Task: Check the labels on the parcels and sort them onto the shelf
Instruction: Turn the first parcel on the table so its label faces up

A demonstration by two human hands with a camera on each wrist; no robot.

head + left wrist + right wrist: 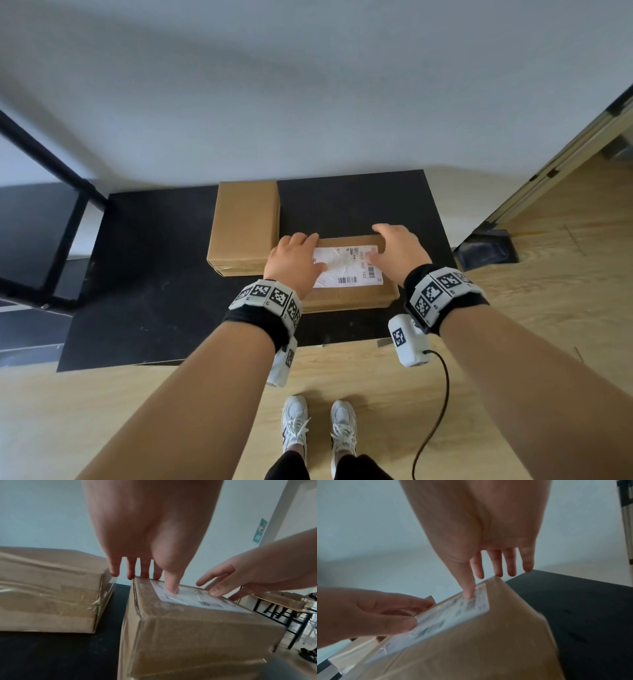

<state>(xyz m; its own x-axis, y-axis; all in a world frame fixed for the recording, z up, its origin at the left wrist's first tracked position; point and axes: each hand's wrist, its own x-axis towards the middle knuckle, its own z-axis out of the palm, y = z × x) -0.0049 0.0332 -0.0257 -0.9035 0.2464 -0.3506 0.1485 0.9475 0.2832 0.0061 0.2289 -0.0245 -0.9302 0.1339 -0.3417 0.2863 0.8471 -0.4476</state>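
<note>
both hands [294, 263] [399, 250], fingers spread straight, thumbs pressing the labelled parcel [356, 294]

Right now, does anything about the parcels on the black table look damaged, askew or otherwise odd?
One small thing: the white shipping label on the nearer brown cardboard parcel is wrinkled and creased under both hands. The longer brown cardboard parcel behind shows wrinkled clear tape. Nothing is torn or crushed.
</note>
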